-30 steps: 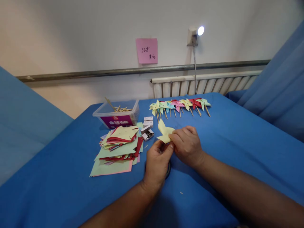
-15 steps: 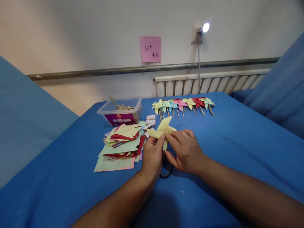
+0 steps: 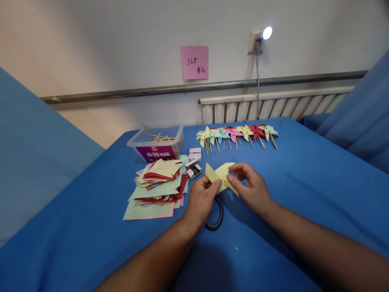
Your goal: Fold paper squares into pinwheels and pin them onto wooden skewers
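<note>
A pale yellow paper pinwheel (image 3: 222, 172), its blades partly folded, is held up in front of me. My left hand (image 3: 202, 198) pinches it near the middle, thumb on top. At the paper's right side, my right hand (image 3: 251, 187) has its thumb and curled fingertips on a blade edge; part of that grip is hidden. No stick shows on this pinwheel. Below it, a black scissors handle (image 3: 221, 215) lies on the blue cloth. Left of the paper stands an open small white box (image 3: 193, 169) of shiny metal pieces.
Cut coloured paper (image 3: 156, 178) is stacked at left. Behind it stands a clear plastic tub (image 3: 158, 152) of wooden sticks. Small white boxes (image 3: 195, 153) sit beside the tub. Finished pinwheels (image 3: 234, 133) on sticks line the back of the blue-covered table (image 3: 304, 194).
The pinwheel has tipped lower and to the right, its blades lying differently. My right hand has shifted from its centre to its right edge. The scissors handle and open box show more.
</note>
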The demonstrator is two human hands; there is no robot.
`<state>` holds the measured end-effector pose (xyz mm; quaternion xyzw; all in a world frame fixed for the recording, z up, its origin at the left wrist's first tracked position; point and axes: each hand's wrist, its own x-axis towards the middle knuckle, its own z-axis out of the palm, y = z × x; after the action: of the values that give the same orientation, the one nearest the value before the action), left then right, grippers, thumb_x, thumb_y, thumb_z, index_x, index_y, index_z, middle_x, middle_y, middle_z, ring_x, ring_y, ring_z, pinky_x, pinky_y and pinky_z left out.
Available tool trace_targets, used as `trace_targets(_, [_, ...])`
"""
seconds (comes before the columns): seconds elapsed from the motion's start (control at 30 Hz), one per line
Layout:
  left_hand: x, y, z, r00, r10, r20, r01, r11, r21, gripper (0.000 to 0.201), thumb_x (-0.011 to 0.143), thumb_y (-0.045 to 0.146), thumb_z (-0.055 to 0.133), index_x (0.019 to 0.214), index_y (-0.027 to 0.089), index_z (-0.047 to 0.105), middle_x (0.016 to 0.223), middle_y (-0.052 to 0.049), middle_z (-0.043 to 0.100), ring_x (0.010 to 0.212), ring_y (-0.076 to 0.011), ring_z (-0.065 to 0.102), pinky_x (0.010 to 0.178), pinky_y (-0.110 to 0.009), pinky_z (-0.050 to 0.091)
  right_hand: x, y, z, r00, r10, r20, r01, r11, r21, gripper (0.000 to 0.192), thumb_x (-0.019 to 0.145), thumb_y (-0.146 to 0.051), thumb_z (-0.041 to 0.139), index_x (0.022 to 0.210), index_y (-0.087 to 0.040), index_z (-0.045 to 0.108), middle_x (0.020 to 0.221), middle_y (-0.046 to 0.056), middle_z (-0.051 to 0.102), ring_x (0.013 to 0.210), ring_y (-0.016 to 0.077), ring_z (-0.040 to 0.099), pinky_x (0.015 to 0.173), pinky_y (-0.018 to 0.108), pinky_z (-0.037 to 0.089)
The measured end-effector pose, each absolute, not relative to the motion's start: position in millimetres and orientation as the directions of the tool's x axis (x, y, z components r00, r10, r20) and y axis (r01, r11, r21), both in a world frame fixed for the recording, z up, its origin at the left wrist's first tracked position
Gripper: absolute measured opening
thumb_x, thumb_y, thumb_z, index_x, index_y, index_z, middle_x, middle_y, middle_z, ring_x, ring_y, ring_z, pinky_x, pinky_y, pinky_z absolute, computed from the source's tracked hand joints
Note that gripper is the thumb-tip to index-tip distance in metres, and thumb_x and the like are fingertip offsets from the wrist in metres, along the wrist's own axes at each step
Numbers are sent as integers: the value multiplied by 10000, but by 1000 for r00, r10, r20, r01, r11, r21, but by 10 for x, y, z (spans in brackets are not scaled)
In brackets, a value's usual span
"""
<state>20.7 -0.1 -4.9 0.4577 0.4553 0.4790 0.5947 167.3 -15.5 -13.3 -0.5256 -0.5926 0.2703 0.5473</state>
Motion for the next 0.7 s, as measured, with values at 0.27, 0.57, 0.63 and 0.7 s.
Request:
trace_targets(0.27, [241, -61, -131, 173, 975, -137, -146, 163, 976, 280, 677, 324, 722, 878, 129, 726, 868, -80, 729, 731, -190, 637, 649, -273, 474, 1655, -41, -262, 173, 982, 80, -122, 102, -987, 409, 654, -427, 775, 931, -202, 575, 810, 4, 631, 635, 131, 567, 560, 260, 447])
trace_targets(0.57, [229, -57, -114, 176, 973, -151, -265, 194, 945, 302, 668, 309, 752, 912, 138, 706, 905, -80, 725, 782, -191, 651, 738, -302, 485, 1597, -82, -141, 19, 1000, 3, -339, 9, -941, 399, 614, -376, 804, 876, -211, 553, 687, -32, 641, 589, 137, 598, 569, 265, 453])
trace_targets(0.63, [228, -49, -115, 160, 974, -160, -281, 201, 938, 312, 651, 311, 772, 897, 136, 693, 883, -78, 724, 770, -187, 654, 744, -306, 488, 1582, -92, -124, 11, 1000, 11, -339, 14, -941, 393, 611, -370, 804, 881, -214, 565, 753, -8, 678, 666, 165, 638, 618, 289, 482])
trace_targets(0.7, [227, -42, -118, 163, 972, -170, -294, 213, 932, 321, 632, 309, 791, 877, 130, 686, 863, -79, 724, 750, -181, 657, 743, -305, 490, 1572, -99, -119, 5, 1000, 11, -336, 12, -942, 388, 610, -364, 805, 882, -215, 572, 796, 5, 695, 714, 181, 654, 649, 304, 496])
